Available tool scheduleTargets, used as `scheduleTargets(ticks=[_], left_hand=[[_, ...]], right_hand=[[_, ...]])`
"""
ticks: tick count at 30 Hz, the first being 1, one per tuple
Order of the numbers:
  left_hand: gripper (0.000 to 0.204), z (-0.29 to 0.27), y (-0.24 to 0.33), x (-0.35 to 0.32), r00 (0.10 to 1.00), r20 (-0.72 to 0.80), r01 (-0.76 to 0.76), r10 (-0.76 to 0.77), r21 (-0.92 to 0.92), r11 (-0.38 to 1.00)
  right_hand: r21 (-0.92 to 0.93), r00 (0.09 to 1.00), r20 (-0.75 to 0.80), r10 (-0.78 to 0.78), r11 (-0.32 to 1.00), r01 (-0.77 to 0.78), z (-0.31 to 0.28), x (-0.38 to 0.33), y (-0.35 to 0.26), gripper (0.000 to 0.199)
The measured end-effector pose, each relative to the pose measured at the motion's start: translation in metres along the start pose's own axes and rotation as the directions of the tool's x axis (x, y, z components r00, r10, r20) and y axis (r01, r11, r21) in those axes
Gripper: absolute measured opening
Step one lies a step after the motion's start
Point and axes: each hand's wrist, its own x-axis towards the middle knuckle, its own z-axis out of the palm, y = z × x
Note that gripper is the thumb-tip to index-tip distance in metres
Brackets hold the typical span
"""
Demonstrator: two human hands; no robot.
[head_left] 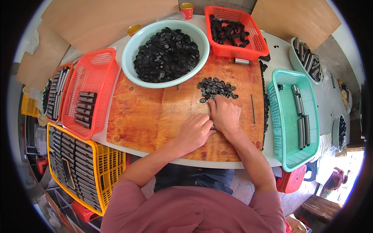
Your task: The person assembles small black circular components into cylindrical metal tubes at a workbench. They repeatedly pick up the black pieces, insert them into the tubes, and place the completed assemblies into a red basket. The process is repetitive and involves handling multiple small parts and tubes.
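Note:
My left hand (195, 131) and my right hand (224, 113) rest side by side on a wooden board (143, 112), fingers curled together around a small dark metal piece that is mostly hidden between them. Just beyond my right fingertips lies a small heap of black ring-shaped parts (216, 88). A thin metal rod (253, 109) lies on the board to the right of my right hand.
A pale green bowl (132, 50) full of black parts stands behind the board. Red baskets (101, 66) (256, 39) hold dark tubes, as do a teal basket (285, 124) at right and a yellow crate (110, 163) lower left. A short metal tube (241, 61) lies by the far basket.

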Motion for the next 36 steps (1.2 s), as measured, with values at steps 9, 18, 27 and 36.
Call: scheduleTargets(ticks=[9, 18, 27, 36], left_hand=[[0.026, -0.003, 0.001, -0.010, 0.990, -0.112, -0.071, 0.084, 0.116, 0.991], [0.042, -0.026, 0.009, -0.014, 0.919, 0.000, 0.360, -0.395, -0.412, 0.837], [0.042, -0.222, -0.032, -0.075, 0.811, -0.255, 0.445, -0.526, -0.313, 0.839], [0.036, -0.331, -0.239, -0.112, 0.881, -0.152, 0.431, -0.447, 0.644, 0.632]], right_hand=[[0.043, 0.983, 0.128, 0.135, 0.989, -0.141, -0.002, 0.005, -0.002, 0.032], [0.776, 0.949, 0.010, 0.314, 0.596, -0.205, 0.012, 0.003, 0.025, 0.046], [0.707, 0.956, -0.015, 0.291, 0.680, -0.196, 0.009, -0.002, 0.021, 0.046], [0.644, 0.959, -0.029, 0.283, 0.739, -0.198, 0.019, 0.001, 0.023, 0.044]])
